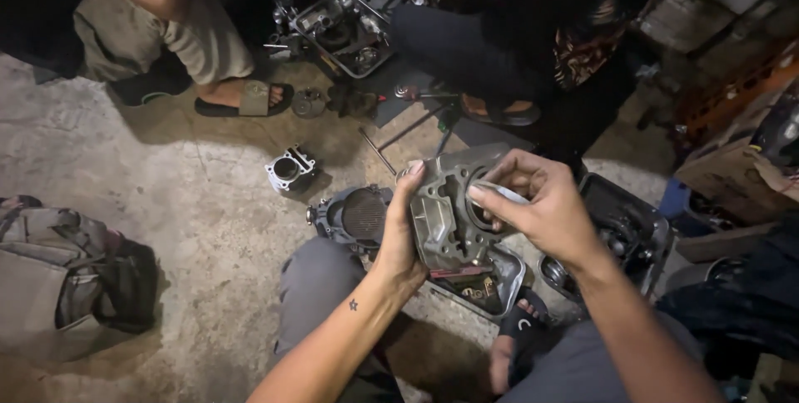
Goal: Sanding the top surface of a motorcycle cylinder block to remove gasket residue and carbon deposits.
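Left hand [401,232] grips the grey metal engine casting [454,212] by its near edge, tilting the machined face up toward the eyes, while the right hand [541,207] pinches a thin pale strip [502,192] against the round bore, fingers bent to press it flat. Below sit a metal tray [509,280] and a finned engine cover [354,216]; farther out on the concrete floor [166,195] stands a loose cylinder block [290,168], with two other people's sandalled feet beyond.

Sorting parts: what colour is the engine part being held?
Dull grey metal engine part, clearest in the head view.
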